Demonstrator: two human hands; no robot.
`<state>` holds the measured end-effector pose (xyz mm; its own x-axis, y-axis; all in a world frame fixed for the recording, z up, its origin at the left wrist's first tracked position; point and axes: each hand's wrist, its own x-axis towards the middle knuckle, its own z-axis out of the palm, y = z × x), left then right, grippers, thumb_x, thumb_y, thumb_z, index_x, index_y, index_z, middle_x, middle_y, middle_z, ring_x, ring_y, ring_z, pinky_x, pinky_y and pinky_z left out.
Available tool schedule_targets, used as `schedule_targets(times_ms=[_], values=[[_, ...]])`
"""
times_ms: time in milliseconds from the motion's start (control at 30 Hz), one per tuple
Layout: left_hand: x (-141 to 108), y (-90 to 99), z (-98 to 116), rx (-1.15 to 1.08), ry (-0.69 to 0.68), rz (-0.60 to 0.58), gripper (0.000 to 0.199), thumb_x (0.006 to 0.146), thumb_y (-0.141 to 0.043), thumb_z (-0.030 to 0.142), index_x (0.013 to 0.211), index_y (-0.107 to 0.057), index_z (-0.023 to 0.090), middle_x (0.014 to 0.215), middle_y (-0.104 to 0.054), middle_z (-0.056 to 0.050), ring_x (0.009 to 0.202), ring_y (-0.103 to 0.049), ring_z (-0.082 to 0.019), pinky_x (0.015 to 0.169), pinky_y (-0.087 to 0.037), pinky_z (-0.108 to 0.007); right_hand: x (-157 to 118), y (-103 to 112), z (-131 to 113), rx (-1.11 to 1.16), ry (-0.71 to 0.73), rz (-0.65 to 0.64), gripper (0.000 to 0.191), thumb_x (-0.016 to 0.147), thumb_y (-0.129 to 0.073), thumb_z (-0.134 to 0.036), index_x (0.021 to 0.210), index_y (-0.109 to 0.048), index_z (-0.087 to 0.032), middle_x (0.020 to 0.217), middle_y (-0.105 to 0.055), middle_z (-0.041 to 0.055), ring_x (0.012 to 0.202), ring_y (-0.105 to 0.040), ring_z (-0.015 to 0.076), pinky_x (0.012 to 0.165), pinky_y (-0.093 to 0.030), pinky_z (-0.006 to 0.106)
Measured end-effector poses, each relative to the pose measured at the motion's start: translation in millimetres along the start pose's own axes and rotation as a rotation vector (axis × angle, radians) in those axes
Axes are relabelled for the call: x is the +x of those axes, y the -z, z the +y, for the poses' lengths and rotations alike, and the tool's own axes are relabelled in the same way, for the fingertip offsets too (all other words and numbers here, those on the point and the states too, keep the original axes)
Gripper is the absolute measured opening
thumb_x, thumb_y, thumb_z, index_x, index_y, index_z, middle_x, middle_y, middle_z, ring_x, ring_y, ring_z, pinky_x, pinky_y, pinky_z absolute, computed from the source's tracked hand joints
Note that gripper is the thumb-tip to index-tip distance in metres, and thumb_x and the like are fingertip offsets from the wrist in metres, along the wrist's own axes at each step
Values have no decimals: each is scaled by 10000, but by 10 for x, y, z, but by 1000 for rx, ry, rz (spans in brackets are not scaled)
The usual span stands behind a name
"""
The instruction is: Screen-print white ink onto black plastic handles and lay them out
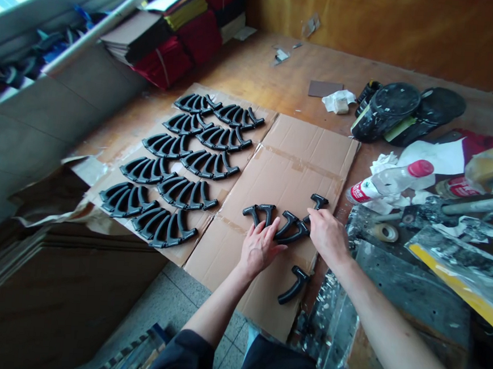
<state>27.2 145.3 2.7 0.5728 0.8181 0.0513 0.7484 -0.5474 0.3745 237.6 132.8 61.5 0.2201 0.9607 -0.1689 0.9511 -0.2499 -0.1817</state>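
Black curved handles with T-shaped heads lie on a cardboard sheet (224, 245). My left hand (261, 248) is open, palm down, with its fingers stretched over the stems of several of these handles (289, 217); its fingertips partly hide them. In my right hand (328, 233), the fingers are closed around the stem of another black handle (319, 200), its head pointing away from me. Nearer my body, a separate black handle (294, 285) rests by itself on the cardboard. Farther left, several fan-shaped groups of the same handles (188, 194) are laid out in two columns.
To the right stand a plastic bottle with a red cap (389, 181), black tubs (389, 107), a tape roll (385, 232) and a paint-spattered metal bench (400, 287). Stacked boards and red bundles (166, 59) sit at the back left. Flattened cardboard (51, 283) leans below.
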Motion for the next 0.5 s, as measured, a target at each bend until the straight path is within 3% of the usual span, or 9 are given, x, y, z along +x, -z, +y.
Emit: schedule_targets(times_ms=[67,200,333,433,500], values=[[2,5,2,0,-13,-9,768,850,-571,551,1489,-324,205,1244,-665,-81,1242,-528,-300,1064,-401,-446,-223,-23,-28,68,48,-13,343,992,-362,-269,1159,-654,-201,1018,-679,93,878,-658,199,751,-463,278],[12,31,38,12,-8,-26,748,837,-574,570,1472,-365,232,1265,-653,-61,1248,-508,-309,1074,-384,-453,-512,-237,-136,248,110,-192,233,954,-461,-227,1008,-684,-181,1011,-676,69,913,-646,179,813,-470,261],[37,54,92,45,26,-45,726,829,-626,465,1474,-364,256,1309,-622,-52,1246,-498,-302,1074,-374,-441,-430,-414,-277,382,178,-225,219,942,-501,-232,1065,-665,-158,1089,-643,94,1024,-607,184,927,-454,289],[68,42,139,81,89,-28,636,867,-580,380,1461,-389,255,1311,-618,-55,1233,-501,-293,1054,-382,-436,-343,-374,-278,454,321,-256,228,928,-503,-168,1094,-660,-166,1139,-640,82,1077,-582,170,988,-426,292],[86,20,171,100,129,-15,557,900,-526,384,1435,-429,265,1301,-623,-52,1220,-505,-294,1040,-387,-445,-402,-285,-210,408,335,-230,246,921,-494,-140,1093,-666,-177,1151,-641,80,1083,-577,174,987,-424,295]])
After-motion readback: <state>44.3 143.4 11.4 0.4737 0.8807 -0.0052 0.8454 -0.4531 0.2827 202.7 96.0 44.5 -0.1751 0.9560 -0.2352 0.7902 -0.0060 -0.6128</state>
